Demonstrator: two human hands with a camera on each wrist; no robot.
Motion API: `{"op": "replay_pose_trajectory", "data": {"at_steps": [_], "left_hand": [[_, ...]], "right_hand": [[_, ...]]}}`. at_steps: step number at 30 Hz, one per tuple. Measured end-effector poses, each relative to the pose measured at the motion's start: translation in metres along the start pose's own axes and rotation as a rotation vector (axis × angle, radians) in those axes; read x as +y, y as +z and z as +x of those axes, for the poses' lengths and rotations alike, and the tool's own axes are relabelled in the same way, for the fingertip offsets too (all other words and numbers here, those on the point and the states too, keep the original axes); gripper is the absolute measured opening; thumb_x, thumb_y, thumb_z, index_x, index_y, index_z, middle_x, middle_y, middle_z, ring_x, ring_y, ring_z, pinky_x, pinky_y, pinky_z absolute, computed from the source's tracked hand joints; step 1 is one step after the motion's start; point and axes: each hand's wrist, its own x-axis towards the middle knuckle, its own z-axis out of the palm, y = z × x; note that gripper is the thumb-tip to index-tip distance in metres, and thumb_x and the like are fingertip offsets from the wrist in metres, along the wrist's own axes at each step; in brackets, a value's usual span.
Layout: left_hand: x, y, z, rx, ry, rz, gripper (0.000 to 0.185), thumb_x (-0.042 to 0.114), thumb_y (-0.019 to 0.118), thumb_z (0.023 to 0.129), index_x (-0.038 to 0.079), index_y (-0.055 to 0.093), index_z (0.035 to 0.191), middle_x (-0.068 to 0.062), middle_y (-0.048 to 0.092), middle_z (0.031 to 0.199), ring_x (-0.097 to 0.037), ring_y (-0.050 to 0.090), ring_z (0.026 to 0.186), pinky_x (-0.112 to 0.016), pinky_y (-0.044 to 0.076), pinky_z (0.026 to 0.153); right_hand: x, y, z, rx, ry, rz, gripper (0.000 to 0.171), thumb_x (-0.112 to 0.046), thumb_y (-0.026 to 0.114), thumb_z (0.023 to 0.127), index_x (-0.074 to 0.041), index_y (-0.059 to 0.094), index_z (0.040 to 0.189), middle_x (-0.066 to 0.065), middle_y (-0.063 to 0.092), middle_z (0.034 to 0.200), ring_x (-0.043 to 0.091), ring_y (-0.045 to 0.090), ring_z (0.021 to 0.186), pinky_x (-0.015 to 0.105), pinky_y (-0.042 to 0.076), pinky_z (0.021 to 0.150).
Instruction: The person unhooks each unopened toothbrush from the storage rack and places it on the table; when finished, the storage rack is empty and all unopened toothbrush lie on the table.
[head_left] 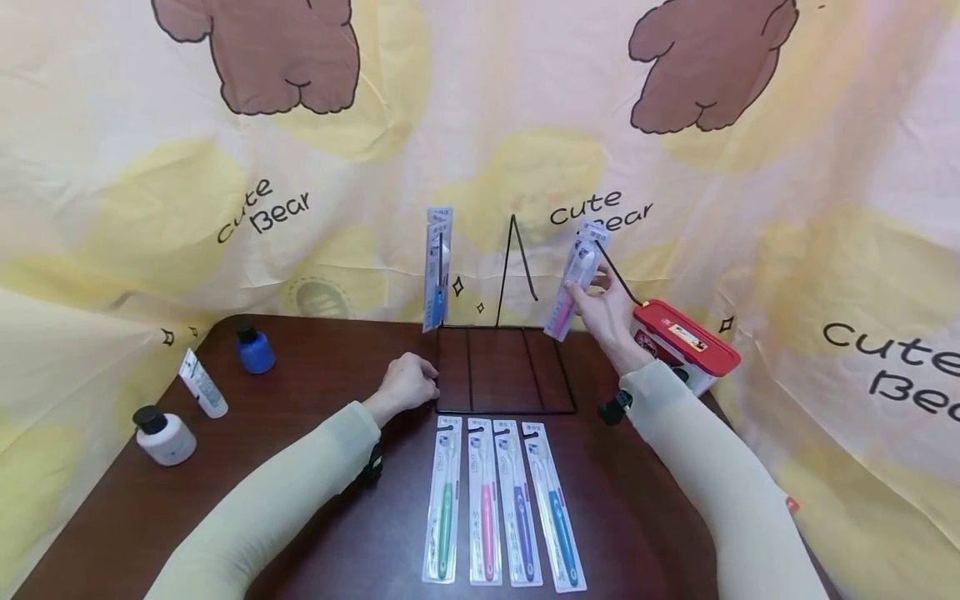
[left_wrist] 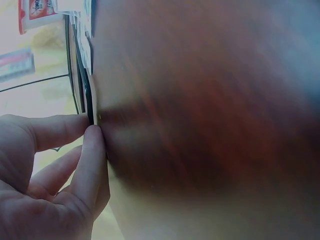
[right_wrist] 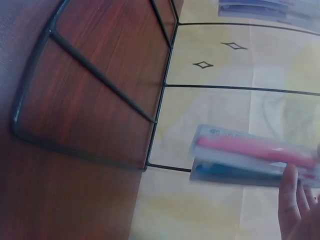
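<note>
- The right hand (head_left: 603,312) is gripping a packaged toothbrush with a pink handle (head_left: 576,279), holding it up in the air over the back right corner of the black wire rack (head_left: 504,371); the pack is tilting, top leaning right, and in the right wrist view (right_wrist: 250,155) it's blurry but you can see fingertips (right_wrist: 290,200) curling at its edge
- The left hand (head_left: 408,383) is sitting on the dark wood worktop (head_left: 300,433) at the rack's front left corner; in the left wrist view the thumb and fingers (left_wrist: 92,150) are pinching the thin black wire (left_wrist: 91,100) of the frame, so it's clamping onto the rack
- Another toothbrush pack with a blue handle (head_left: 437,271) is standing upright at the rack's back left
- Four more packs are lying side by side on the worktop just in front of the rack: green (head_left: 446,500), pink (head_left: 485,502), purple (head_left: 519,504), blue (head_left: 555,508)
- A red-lidded box (head_left: 686,343) is sitting right beside the right wrist; over on the left there's a blue bottle (head_left: 255,350), a small white tube (head_left: 202,383) and a white bottle with a black cap (head_left: 165,433), well apart from the hands
- A bear-print cloth (head_left: 675,167) is hanging behind everything
</note>
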Motion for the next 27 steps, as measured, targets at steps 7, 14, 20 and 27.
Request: {"op": "replay_pose_trajectory", "data": {"at_steps": [7,14,20,27], "left_hand": [[-0.001,0.000,0.001,-0.007,0.000,0.012,0.029,0.011,0.082,0.097,0.006,0.084,0.126,-0.015,0.082,0.124,-0.030,0.072,0.109,-0.048,0.064,0.101],[-0.004,0.002,0.000,0.009,0.016,0.029,0.029,0.010,0.083,0.096,0.005,0.084,0.124,-0.015,0.082,0.124,-0.030,0.072,0.110,-0.050,0.063,0.103],[-0.005,0.005,0.001,0.023,0.039,0.040,0.028,0.011,0.084,0.096,0.005,0.085,0.123,-0.014,0.083,0.123,-0.029,0.072,0.109,-0.050,0.063,0.103],[-0.003,0.001,0.001,0.008,0.021,0.018,0.029,0.011,0.083,0.097,0.006,0.084,0.125,-0.015,0.082,0.127,-0.031,0.071,0.113,-0.052,0.063,0.105]], "right_hand": [[0.003,-0.013,-0.009,0.205,-0.179,-0.006,0.043,-0.022,0.087,0.099,0.004,0.069,0.129,0.024,0.081,0.125,-0.013,0.065,0.066,0.008,0.053,0.061],[-0.002,-0.035,-0.022,0.250,-0.120,0.021,0.037,-0.033,0.086,0.101,-0.007,0.076,0.126,-0.013,0.076,0.099,-0.002,0.069,0.085,0.012,0.056,0.072],[-0.001,-0.059,-0.053,0.182,-0.118,-0.017,0.035,-0.028,0.086,0.100,-0.002,0.076,0.122,-0.024,0.073,0.091,-0.006,0.070,0.076,0.013,0.059,0.065],[0.009,-0.083,-0.102,-0.110,-0.004,-0.061,0.037,-0.016,0.082,0.104,0.007,0.072,0.131,-0.023,0.073,0.082,-0.003,0.069,0.067,0.024,0.065,0.061]]}}
